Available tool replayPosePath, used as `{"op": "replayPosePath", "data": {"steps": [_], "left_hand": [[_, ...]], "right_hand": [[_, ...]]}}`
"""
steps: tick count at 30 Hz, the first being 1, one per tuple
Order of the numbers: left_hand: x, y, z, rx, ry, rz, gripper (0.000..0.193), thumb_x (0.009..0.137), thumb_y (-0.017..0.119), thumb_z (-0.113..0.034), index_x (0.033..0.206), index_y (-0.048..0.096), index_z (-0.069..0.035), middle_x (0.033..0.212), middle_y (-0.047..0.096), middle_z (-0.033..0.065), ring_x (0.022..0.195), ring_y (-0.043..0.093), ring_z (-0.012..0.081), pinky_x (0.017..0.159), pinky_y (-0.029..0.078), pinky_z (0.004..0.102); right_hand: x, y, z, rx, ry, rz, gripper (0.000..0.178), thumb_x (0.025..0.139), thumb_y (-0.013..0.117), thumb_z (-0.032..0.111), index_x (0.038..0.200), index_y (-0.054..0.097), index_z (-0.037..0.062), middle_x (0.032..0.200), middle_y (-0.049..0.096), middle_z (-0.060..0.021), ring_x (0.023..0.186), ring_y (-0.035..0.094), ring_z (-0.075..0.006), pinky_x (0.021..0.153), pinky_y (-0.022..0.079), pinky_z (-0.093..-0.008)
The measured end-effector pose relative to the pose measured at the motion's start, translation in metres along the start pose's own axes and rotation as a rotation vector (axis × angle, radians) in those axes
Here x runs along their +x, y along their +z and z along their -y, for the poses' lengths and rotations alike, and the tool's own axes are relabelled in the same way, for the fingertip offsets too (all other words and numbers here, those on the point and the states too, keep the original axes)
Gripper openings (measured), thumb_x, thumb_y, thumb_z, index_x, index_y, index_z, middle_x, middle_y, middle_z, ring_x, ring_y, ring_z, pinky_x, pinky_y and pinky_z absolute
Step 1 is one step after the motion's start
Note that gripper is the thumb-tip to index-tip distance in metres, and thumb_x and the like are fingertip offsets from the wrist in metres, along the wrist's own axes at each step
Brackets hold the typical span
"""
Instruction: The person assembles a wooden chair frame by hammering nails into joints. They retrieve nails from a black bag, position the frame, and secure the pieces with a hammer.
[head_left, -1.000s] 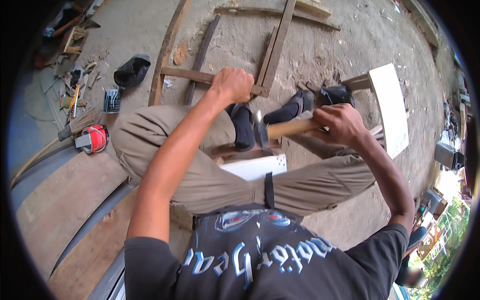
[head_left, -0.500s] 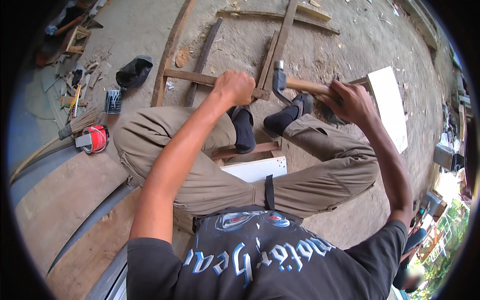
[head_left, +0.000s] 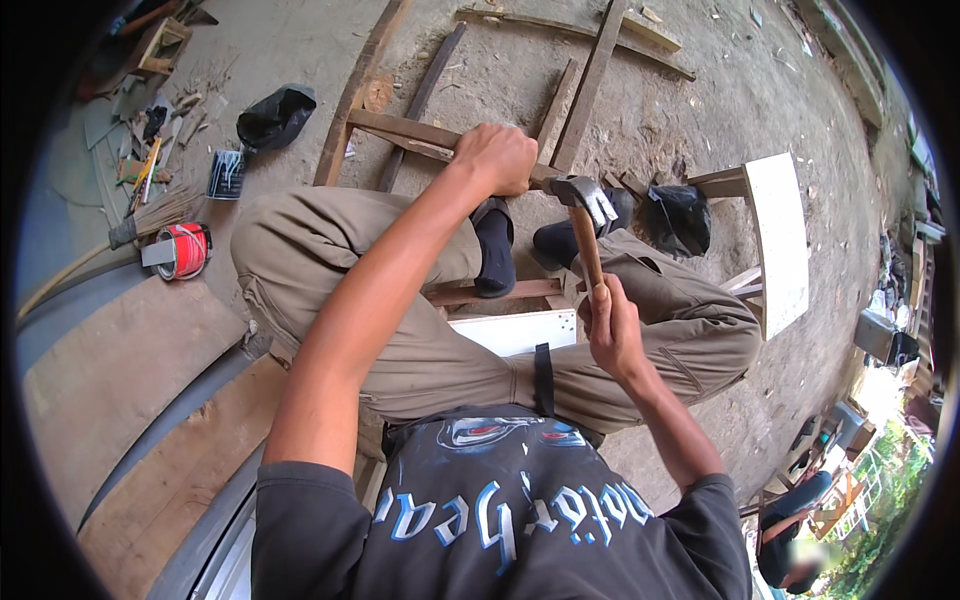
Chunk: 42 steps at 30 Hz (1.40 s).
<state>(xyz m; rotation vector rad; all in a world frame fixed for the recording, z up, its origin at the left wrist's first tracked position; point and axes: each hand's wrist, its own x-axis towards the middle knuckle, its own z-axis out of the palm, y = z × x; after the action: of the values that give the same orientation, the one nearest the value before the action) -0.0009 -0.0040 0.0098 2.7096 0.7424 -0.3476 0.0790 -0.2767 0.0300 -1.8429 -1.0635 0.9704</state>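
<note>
My left hand is closed over a wooden crosspiece of a rough frame, gripping it near its right end. A claw hammer with a wooden handle is held in my right hand, fingers wrapped low on the handle. Its metal head lies close to the crosspiece's right end; whether they touch I cannot tell. A long wooden rail of the frame runs away from that end, and another rail stands at the crosspiece's left end. My feet in dark socks are just below the crosspiece.
A white board on wooden legs stands at right, beside a black plastic bag. At left are a red can, a dark paint can, another black bag and a broom. A person is at lower right.
My right hand has come down and inward, swinging the hammer from sideways to upright with its head near the crosspiece's end. My left hand still grips the crosspiece. The view has shifted slightly.
</note>
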Motion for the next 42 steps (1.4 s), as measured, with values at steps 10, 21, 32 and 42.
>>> {"op": "replayPosePath", "data": {"steps": [10,21,32,42], "left_hand": [[0.006,0.003,0.002,-0.023,0.021,-0.062,0.016,0.072,0.070,-0.017,0.081,0.072,-0.004,0.087,0.071,0.0187,0.085,0.070,0.0343,0.077,0.056,0.0421],[0.008,0.003,0.003,0.007,0.002,-0.070,0.021,0.071,0.062,-0.008,0.088,0.075,-0.007,0.096,0.072,0.0165,0.091,0.070,0.0303,0.081,0.056,0.0393],[0.004,-0.003,-0.002,0.022,0.013,-0.017,0.022,0.070,0.060,-0.007,0.086,0.075,-0.007,0.092,0.072,0.0179,0.089,0.071,0.0307,0.079,0.057,0.0393],[0.008,0.009,0.005,0.000,0.038,-0.090,0.015,0.067,0.067,-0.013,0.078,0.073,-0.004,0.082,0.070,0.0207,0.083,0.070,0.0348,0.075,0.057,0.0422]], "right_hand": [[-0.003,0.023,0.029,-0.082,0.027,-0.186,0.034,0.106,0.035,0.027,0.118,0.050,-0.0010,0.060,0.045,0.0000,0.049,0.041,-0.0068,0.046,0.035,-0.0243],[0.001,0.035,0.021,-0.245,-0.049,-0.204,0.020,0.102,0.043,0.017,0.110,0.046,-0.0010,0.058,0.052,-0.0212,0.051,0.056,-0.0409,0.048,0.041,-0.0463],[-0.006,0.030,0.041,-0.149,-0.165,-0.302,0.030,0.104,0.039,0.028,0.107,0.049,-0.0007,0.059,0.047,-0.0011,0.049,0.046,-0.0091,0.045,0.037,-0.0294],[0.011,0.023,0.022,-0.143,0.016,-0.348,0.021,0.103,0.044,0.021,0.101,0.048,0.0005,0.060,0.055,-0.0171,0.051,0.058,-0.0363,0.047,0.041,-0.0424]]}}
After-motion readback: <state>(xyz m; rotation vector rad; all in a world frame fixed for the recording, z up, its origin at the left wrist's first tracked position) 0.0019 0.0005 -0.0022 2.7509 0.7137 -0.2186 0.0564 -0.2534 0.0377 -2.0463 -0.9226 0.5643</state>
